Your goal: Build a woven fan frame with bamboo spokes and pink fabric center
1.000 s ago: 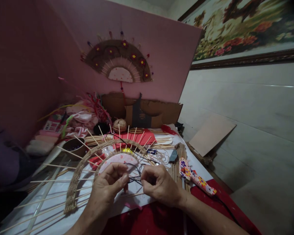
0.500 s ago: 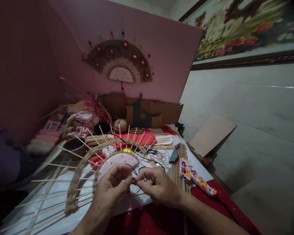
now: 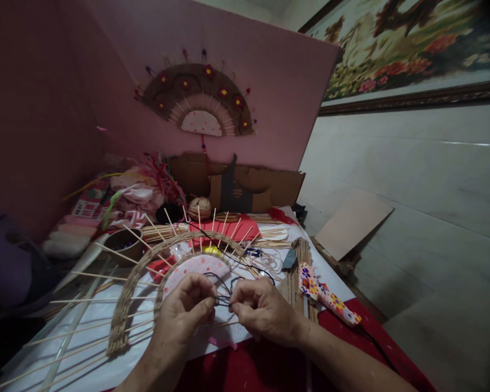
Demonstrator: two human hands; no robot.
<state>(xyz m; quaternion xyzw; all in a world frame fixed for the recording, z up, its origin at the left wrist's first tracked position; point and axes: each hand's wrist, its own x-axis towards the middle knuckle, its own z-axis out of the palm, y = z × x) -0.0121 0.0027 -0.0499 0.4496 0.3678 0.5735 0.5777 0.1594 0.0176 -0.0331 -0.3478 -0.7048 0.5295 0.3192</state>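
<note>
Left hand and right hand, both pinched by the fingertips on the black cord, strands bridging them at five o'clock from the dotted half-disc, and this wants gentle, even tension, loops uncrossed, the length toward one o'clock slack.

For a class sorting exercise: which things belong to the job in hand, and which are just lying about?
Seemingly in use:
black cord, held by left hand and right hand
lower fan, crossed by the cord

Seemingly lying about:
twine ball
bowl
red paper
flowered tool
</note>
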